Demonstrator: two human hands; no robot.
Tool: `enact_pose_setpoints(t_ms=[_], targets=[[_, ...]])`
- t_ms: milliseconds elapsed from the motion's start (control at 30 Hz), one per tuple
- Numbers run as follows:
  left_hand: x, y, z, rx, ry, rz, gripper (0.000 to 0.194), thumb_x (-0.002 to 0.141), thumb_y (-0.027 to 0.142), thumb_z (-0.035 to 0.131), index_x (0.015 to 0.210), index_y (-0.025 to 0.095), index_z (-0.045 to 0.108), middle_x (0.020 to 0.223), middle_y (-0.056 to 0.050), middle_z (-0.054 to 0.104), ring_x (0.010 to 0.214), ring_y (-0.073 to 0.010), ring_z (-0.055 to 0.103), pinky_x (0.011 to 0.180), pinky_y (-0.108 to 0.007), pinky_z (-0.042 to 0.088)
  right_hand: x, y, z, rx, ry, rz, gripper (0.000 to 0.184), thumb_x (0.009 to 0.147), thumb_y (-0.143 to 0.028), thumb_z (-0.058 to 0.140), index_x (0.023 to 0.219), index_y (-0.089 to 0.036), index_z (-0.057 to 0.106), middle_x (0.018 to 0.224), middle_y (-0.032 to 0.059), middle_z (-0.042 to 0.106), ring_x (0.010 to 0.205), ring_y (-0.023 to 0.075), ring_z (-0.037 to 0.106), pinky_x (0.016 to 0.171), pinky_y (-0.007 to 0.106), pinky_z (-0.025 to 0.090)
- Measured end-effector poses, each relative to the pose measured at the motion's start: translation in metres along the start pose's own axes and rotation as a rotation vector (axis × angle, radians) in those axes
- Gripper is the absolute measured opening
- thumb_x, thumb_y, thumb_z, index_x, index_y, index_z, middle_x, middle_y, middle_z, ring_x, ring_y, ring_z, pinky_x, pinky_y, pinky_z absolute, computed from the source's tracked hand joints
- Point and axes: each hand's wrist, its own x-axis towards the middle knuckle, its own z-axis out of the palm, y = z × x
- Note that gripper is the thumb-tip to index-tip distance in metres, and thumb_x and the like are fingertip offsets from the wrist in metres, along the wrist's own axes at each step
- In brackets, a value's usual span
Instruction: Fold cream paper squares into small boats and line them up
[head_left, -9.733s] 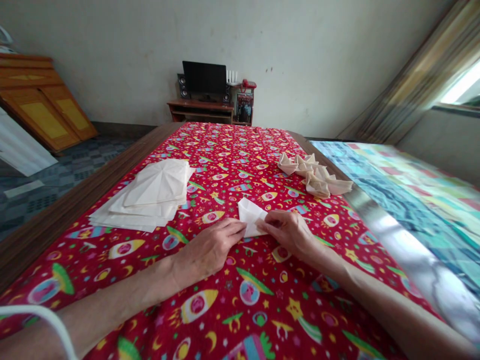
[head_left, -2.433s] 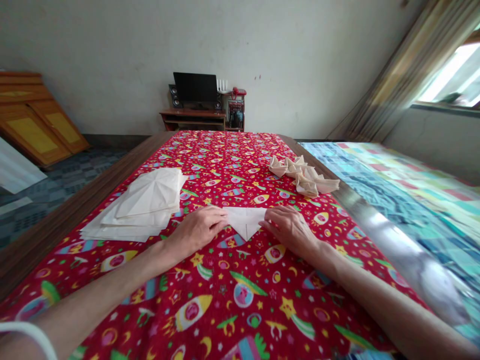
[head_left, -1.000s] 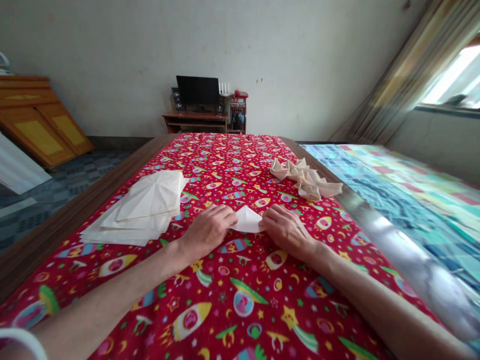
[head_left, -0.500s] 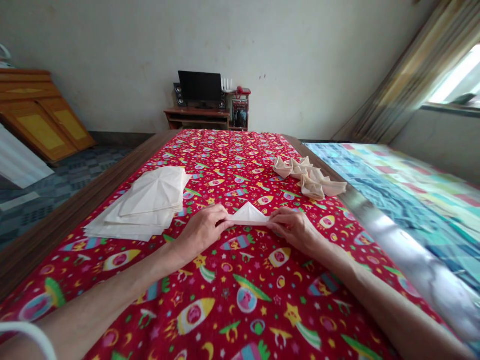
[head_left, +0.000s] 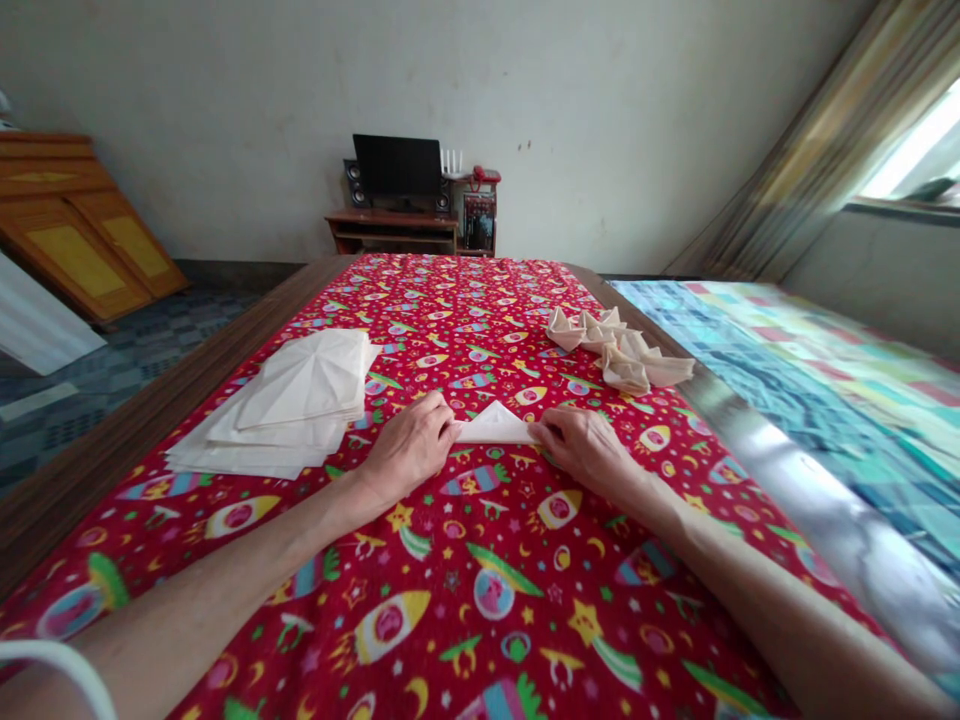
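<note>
The paper (head_left: 495,429) is held low over the cloth (head_left: 450,560) on the counter (head_left: 180,382), its peak pointed to twelve o'clock. Its nine-o'clock end is pinched by the left hand's (head_left: 409,448) fingers, its three-o'clock end by the right hand's (head_left: 592,448). From it, the stack (head_left: 300,385) is seen toward nine o'clock, the folded pieces (head_left: 626,362) toward two.

Free cloth (head_left: 450,325) runs ahead between paper stack (head_left: 281,400) and folded shapes (head_left: 634,350).
</note>
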Motion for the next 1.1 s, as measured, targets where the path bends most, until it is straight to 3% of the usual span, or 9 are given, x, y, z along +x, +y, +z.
enact_pose_setpoints(t_ms=[200,433,533,633,733,867,1100], targets=[[0.005,-0.002,-0.002,-0.008,-0.056,-0.01,0.023,0.088,0.023,0.048,0.066,0.017,0.052,0.08,-0.001,0.052,0.073,-0.0135,0.055,0.068,-0.026,0.041,0.001,-0.005,-0.004,-0.084,-0.044,-0.011,0.031,0.09,-0.03,0.04,0.065,-0.017,0.052,0.066,0.0032,0.059,0.059,0.0108,0.049,0.057,0.024,0.026],[0.008,-0.007,0.0,-0.054,-0.039,0.006,0.025,0.086,0.023,0.051,0.062,0.017,0.049,0.075,0.0,0.05,0.07,-0.0131,0.054,0.067,-0.025,0.043,0.002,-0.008,-0.005,-0.111,-0.069,-0.001,0.031,0.09,-0.029,0.039,0.065,-0.018,0.053,0.064,0.0031,0.059,0.057,0.0107,0.047,0.056,0.024,0.025],[0.007,-0.011,0.003,-0.078,-0.011,-0.019,0.01,0.082,0.024,0.057,0.076,0.017,0.054,0.082,-0.001,0.052,0.07,-0.0136,0.054,0.066,-0.026,0.045,0.003,-0.007,-0.005,-0.092,-0.068,-0.006,0.031,0.089,-0.028,0.04,0.063,-0.018,0.053,0.061,0.0023,0.057,0.055,0.0106,0.045,0.054,0.025,0.025],[0.005,-0.006,0.001,0.005,0.048,-0.007,0.023,0.082,0.024,0.06,0.103,0.017,0.054,0.098,-0.004,0.054,0.082,-0.0171,0.056,0.073,-0.029,0.047,0.004,-0.005,-0.004,-0.07,-0.055,-0.008,0.03,0.088,-0.029,0.042,0.063,-0.018,0.054,0.06,0.0017,0.056,0.053,0.0105,0.044,0.053,0.025,0.024],[0.001,0.009,-0.008,0.14,0.067,0.15,0.027,0.086,0.019,0.054,0.113,0.022,0.054,0.114,-0.006,0.053,0.103,-0.0222,0.052,0.087,-0.036,0.044,0.005,-0.004,-0.003,-0.062,-0.044,-0.005,0.029,0.087,-0.03,0.044,0.063,-0.018,0.055,0.062,0.0016,0.057,0.053,0.0104,0.044,0.053,0.025,0.024],[-0.001,0.028,-0.013,0.203,-0.051,0.369,0.022,0.09,0.018,0.049,0.11,0.022,0.058,0.126,-0.005,0.054,0.114,-0.0237,0.047,0.094,-0.039,0.039,0.006,-0.006,-0.004,-0.062,-0.059,0.012,0.029,0.087,-0.03,0.044,0.063,-0.018,0.054,0.061,0.0012,0.056,0.053,0.0099,0.043,0.053,0.025,0.023],[-0.01,0.04,0.003,0.062,-0.2,0.373,0.052,0.084,0.004,0.037,0.136,0.008,0.037,0.145,-0.011,0.037,0.138,-0.0195,0.025,0.112,-0.034,0.024,0.005,-0.006,-0.004,-0.07,-0.057,0.002,0.029,0.088,-0.03,0.044,0.064,-0.018,0.053,0.062,0.0013,0.057,0.054,0.0102,0.044,0.053,0.024,0.025]])
